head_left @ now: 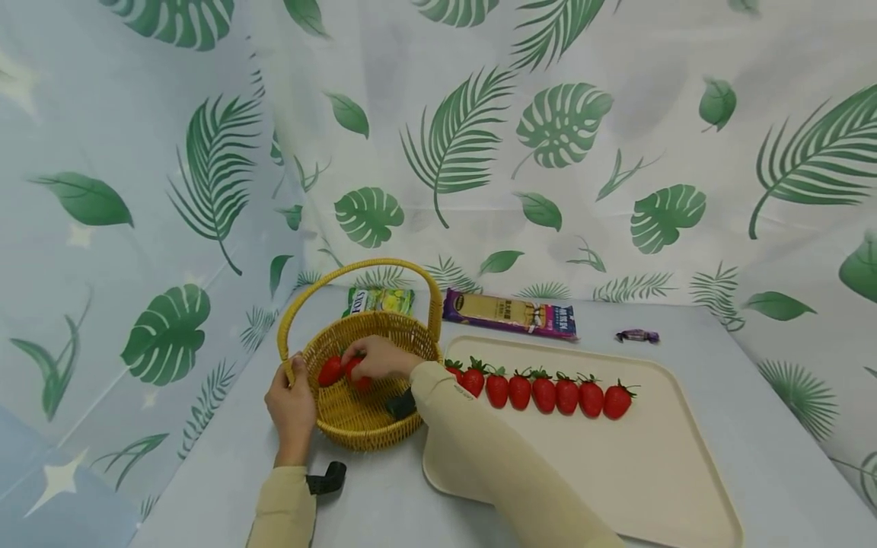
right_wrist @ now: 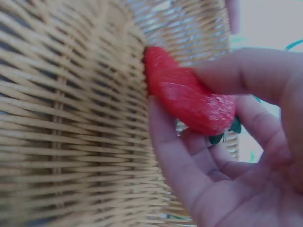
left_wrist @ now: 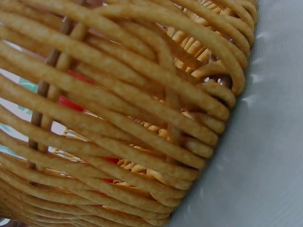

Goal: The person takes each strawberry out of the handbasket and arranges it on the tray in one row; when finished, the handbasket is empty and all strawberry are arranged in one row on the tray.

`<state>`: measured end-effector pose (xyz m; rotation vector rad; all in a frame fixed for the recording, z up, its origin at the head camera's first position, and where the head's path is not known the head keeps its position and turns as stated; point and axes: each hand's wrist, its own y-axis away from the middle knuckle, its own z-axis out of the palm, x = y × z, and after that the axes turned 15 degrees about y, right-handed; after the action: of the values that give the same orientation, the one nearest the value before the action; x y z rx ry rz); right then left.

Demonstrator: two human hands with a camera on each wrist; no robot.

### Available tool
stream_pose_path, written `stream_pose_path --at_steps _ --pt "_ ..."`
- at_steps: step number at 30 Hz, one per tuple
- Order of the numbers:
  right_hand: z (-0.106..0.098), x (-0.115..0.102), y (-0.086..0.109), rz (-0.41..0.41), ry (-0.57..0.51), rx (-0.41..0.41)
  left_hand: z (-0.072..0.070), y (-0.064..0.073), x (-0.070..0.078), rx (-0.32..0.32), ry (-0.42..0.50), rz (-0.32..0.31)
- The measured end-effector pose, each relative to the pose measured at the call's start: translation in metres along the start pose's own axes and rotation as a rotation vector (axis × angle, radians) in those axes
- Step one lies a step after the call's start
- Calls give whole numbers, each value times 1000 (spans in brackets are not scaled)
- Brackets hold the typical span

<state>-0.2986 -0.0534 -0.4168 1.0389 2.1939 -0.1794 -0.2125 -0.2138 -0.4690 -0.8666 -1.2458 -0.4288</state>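
My left hand (head_left: 293, 403) grips the left rim of a yellow wicker basket (head_left: 366, 438), where its tall handle joins. In the left wrist view the woven wall (left_wrist: 118, 104) fills most of the picture, with bits of red showing through the gaps. Inside the basket, my right hand (head_left: 384, 358) pinches a red strawberry (right_wrist: 194, 101) with green leaves between thumb and fingers. Another strawberry (head_left: 330, 371) lies in the basket just left of it, and in the right wrist view its red side (right_wrist: 158, 61) shows behind the held one.
Right of the basket, a cream tray (head_left: 589, 472) bears a row of several strawberries (head_left: 544, 394), partly hidden by my right sleeve. Behind stand a green candy bag (head_left: 380, 301) and a purple-gold packet (head_left: 510, 313). A small purple wrapped candy (head_left: 637, 336) lies at the back right.
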Motion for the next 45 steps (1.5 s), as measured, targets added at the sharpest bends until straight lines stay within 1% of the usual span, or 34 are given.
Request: stream_pose_path --at_steps 5,7,11,16,22,24,28,31,35,40,45 --pt "-17 -8 17 -25 51 6 -1 0 -1 0 -10 20" --pt "-22 -8 25 -19 66 20 -1 0 -1 1 -25 25" --pt "-28 -5 42 -1 61 64 0 1 -1 12 -58 35" --pt "-31 6 65 29 17 134 1 3 0 12 -48 35" --pt "-33 25 94 29 -61 240 2 3 0 12 -42 36" --pt "-33 32 104 33 -100 275 2 2 1 14 -41 35" --pt "-34 46 123 53 -215 333 1 2 1 11 -33 29" --pt "-36 60 136 54 -270 382 0 2 0 2 -20 23" --pt "-38 78 155 73 -291 437 0 2 -1 -4 -15 12" --pt "-40 97 180 171 -310 483 1 1 0 5 -20 1" --pt "-44 118 204 211 -304 530 1 1 1 9 -19 1"
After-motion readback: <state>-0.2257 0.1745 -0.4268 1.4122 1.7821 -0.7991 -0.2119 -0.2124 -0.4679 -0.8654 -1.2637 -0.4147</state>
